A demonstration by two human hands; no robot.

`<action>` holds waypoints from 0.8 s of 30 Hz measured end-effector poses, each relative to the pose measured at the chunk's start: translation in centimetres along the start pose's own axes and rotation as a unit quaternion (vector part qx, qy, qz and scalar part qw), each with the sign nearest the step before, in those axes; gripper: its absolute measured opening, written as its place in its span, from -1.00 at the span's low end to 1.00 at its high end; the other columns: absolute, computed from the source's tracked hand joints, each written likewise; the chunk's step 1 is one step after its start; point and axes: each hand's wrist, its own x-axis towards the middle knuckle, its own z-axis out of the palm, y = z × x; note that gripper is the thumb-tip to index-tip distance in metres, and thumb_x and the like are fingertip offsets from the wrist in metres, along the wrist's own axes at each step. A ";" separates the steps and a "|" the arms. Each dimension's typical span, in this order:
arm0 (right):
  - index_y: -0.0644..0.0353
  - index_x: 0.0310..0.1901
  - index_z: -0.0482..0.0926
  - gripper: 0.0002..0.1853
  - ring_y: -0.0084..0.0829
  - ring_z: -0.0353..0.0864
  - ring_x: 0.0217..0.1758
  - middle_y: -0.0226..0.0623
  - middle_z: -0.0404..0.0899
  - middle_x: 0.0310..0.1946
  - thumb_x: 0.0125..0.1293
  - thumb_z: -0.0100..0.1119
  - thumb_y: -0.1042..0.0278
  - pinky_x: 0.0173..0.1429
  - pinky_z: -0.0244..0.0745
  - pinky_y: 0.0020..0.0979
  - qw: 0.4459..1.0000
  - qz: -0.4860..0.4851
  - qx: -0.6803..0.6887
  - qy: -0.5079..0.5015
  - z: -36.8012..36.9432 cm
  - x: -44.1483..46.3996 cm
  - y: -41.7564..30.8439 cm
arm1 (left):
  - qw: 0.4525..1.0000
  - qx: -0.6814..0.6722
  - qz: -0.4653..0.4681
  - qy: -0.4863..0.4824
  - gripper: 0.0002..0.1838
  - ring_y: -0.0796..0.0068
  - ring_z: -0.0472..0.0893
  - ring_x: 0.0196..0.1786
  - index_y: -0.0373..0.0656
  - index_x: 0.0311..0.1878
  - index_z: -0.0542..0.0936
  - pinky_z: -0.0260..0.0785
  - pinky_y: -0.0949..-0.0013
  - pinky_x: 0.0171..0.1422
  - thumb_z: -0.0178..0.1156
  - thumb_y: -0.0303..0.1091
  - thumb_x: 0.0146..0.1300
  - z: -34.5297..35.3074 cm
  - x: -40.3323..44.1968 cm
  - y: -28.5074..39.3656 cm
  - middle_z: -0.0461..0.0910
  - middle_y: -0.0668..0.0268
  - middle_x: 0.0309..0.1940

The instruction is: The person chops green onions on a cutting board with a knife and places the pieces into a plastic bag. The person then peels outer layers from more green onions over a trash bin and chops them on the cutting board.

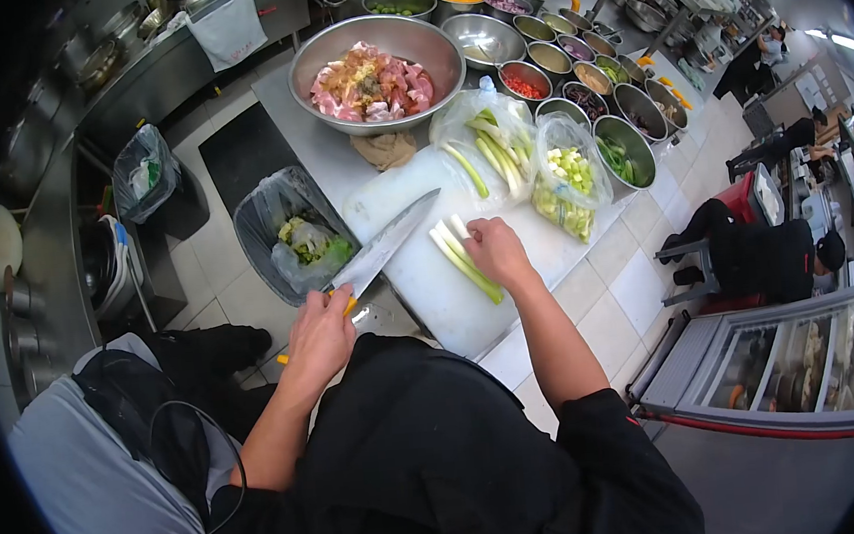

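My left hand (320,334) is closed round the yellow handle of a large knife (380,246). The blade points up and right, over the left edge of the white cutting board (430,302). On the board lie pale green-and-white stalks (469,266). The fingers of my right hand (496,251) are curled together on the white end of a stalk. Behind it, an open plastic bag (488,147) holds longer stalks. Next to that stands a bag of chopped pale green pieces (571,180).
A large metal bowl of raw meat (377,75) sits behind the board. Many metal bowls, one with red pieces (525,81), stand at the back right. Left of the board is a lined bin (276,194). A person in black (757,251) is at the right.
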 end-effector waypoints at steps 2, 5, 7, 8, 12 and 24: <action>0.24 0.05 0.66 -0.64 0.06 0.64 -0.02 0.11 0.60 -0.10 0.25 0.29 0.27 0.12 0.54 -0.07 0.999 -0.013 -0.034 0.013 0.0 0.3 -0.5 | 0.999 0.013 0.027 0.030 -0.56 -0.06 0.59 -0.04 -0.03 0.25 0.56 0.47 -0.02 0.05 0.22 -0.44 0.28 1.2 0.8 -1.1 0.53 0.05 -0.10; 0.30 0.10 0.65 -0.60 0.02 0.67 -0.03 0.09 0.64 -0.13 0.26 0.29 0.31 0.12 0.56 -0.13 0.997 -0.021 -0.062 0.026 0.0 0.6 -1.1 | 0.998 0.012 0.037 0.039 -0.55 -0.04 0.59 -0.04 -0.03 0.24 0.58 0.48 0.01 0.06 0.23 -0.45 0.26 2.4 2.4 -1.9 0.54 0.06 -0.10; 0.29 0.09 0.65 -0.62 0.03 0.66 -0.03 0.10 0.64 -0.11 0.27 0.28 0.32 0.12 0.56 -0.13 0.998 -0.006 -0.067 0.010 -0.6 0.9 -1.6 | 0.999 0.005 0.030 0.028 -0.54 -0.04 0.59 -0.04 -0.02 0.25 0.58 0.47 0.01 0.07 0.23 -0.45 0.26 2.3 2.8 -1.4 0.54 0.06 -0.10; 0.29 0.08 0.65 -0.63 0.03 0.66 -0.02 0.11 0.64 -0.10 0.27 0.28 0.32 0.13 0.56 -0.13 0.999 -0.003 -0.048 0.026 -1.0 1.2 -1.8 | 0.999 0.001 0.026 0.022 -0.54 -0.04 0.59 -0.04 -0.02 0.25 0.58 0.47 0.02 0.07 0.24 -0.46 0.25 2.2 3.0 -1.3 0.54 0.06 -0.10; 0.29 0.03 0.67 -0.68 0.06 0.67 -0.03 0.12 0.66 -0.10 0.29 0.29 0.34 0.13 0.56 -0.11 0.994 -0.026 -0.030 0.106 -1.8 4.3 -1.5 | 0.999 -0.014 0.020 0.024 -0.54 -0.03 0.59 -0.03 -0.02 0.25 0.58 0.47 0.02 0.08 0.25 -0.45 0.25 1.8 2.2 -1.5 0.55 0.05 -0.09; 0.30 0.05 0.67 -0.62 -0.05 0.73 -0.11 0.02 0.73 -0.22 0.18 0.21 0.45 0.09 0.59 -0.17 0.996 0.056 -0.005 0.071 -3.8 8.8 0.3 | 0.999 -0.041 -0.012 -0.005 -0.53 -0.05 0.59 -0.01 -0.04 0.27 0.56 0.48 0.04 0.09 0.23 -0.46 0.26 0.7 0.2 -2.2 0.54 0.03 -0.09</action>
